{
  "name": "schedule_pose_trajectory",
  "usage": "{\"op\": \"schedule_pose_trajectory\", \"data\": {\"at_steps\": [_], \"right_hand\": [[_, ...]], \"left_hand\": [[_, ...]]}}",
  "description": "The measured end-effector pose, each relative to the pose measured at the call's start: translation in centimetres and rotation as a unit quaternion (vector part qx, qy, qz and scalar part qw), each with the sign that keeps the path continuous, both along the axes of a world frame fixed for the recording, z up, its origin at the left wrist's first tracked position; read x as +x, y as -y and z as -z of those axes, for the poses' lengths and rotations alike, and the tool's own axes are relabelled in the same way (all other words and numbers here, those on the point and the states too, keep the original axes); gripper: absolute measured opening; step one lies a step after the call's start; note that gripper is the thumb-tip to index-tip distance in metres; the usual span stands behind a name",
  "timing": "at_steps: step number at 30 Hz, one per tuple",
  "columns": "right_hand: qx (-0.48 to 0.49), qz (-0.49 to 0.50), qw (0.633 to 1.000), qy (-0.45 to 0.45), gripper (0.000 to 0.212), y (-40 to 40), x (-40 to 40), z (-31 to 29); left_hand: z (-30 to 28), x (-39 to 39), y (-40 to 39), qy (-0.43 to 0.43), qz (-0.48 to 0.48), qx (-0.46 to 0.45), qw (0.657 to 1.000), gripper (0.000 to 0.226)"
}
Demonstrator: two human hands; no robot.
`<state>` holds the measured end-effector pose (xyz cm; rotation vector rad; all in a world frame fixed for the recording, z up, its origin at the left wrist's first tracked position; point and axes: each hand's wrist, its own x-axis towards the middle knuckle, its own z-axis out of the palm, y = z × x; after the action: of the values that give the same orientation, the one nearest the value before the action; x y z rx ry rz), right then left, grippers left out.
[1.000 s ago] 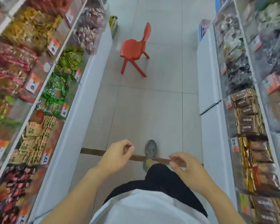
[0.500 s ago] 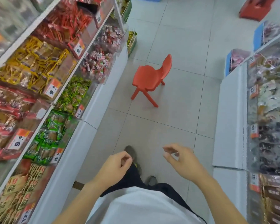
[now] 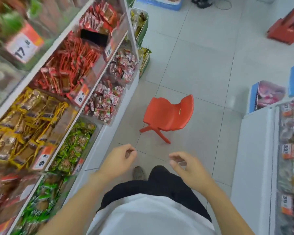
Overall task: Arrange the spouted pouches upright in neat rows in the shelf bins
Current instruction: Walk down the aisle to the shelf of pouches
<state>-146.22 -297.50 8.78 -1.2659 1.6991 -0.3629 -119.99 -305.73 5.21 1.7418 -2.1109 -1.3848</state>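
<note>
I stand in a shop aisle and both hands hang in front of my waist, empty. My left hand [image 3: 117, 160] has loosely curled fingers, and so does my right hand [image 3: 188, 168], which is a little lower. On the left, clear shelf bins [image 3: 109, 99] hold red, yellow and green snack packets. More bins [image 3: 290, 133] line the right side. I cannot pick out any spouted pouches in this view.
A small red plastic chair [image 3: 168, 114] stands in the aisle just ahead of my hands. A red basket [image 3: 287, 28] sits on the floor at the far right. Blue boxes [image 3: 261, 97] stand by the right shelf's end. A dark phone [image 3: 94, 37] lies on the red packets.
I have walked forward along the aisle and the chair is now closer. Both hands stay empty and loosely curled in front of me.
</note>
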Motion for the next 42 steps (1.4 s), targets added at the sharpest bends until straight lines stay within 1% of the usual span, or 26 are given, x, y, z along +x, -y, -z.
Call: {"op": "schedule_pose_trajectory", "data": {"at_steps": [4,8,14,17,20,23,26,30,33,38,40,42], "right_hand": [[0.008,-0.015,1.0,-0.006,0.016,7.0,-2.1,0.7],[0.002,-0.06,0.998,-0.002,0.018,15.7,-3.9,1.4],[-0.033,-0.201,0.979,-0.012,0.019,29.4,-2.6,1.8],[-0.044,-0.26,0.965,-0.005,0.021,35.1,0.0,1.7],[-0.051,-0.308,0.95,-0.009,0.023,39.3,3.4,2.3],[-0.045,-0.357,0.933,-0.023,0.026,42.2,7.3,3.1],[-0.029,-0.367,0.93,0.012,0.027,43.9,11.0,3.3],[0.002,-0.387,0.921,0.042,0.025,45.5,14.8,3.6],[0.01,-0.411,0.91,0.052,0.025,46.5,16.4,4.2],[0.014,-0.45,0.891,0.055,0.021,49.0,17.5,5.0],[0.024,-0.468,0.882,0.045,0.015,50.0,17.7,5.5],[0.03,-0.494,0.868,0.035,0.019,51.1,18.0,6.4]], "left_hand": [[0.4,-0.9,8.9,0.002,-0.018,0.002,1.0,0.015],[0.3,-1.7,15.1,0.007,-0.055,0.009,0.998,0.012],[0.4,0.0,19.3,0.007,-0.168,0.024,0.985,0.011],[0.9,1.6,20.3,0.014,-0.235,0.033,0.971,0.01],[1.9,3.4,21.4,0.012,-0.28,0.052,0.959,0.007],[2.9,5.3,22.7,0.01,-0.32,0.06,0.945,0.005],[3.8,7.5,23.6,0.004,-0.364,0.069,0.929,0.01],[4.8,9.5,24.3,0.008,-0.39,0.074,0.918,0.006],[5.3,10.0,24.8,0.03,-0.392,0.078,0.916,0.009],[6.1,9.9,26.1,0.037,-0.406,0.086,0.909,0.013],[6.4,9.7,26.4,0.022,-0.429,0.08,0.9,0.01],[7.2,9.5,26.6,-0.002,-0.452,0.068,0.889,0.004]]}}
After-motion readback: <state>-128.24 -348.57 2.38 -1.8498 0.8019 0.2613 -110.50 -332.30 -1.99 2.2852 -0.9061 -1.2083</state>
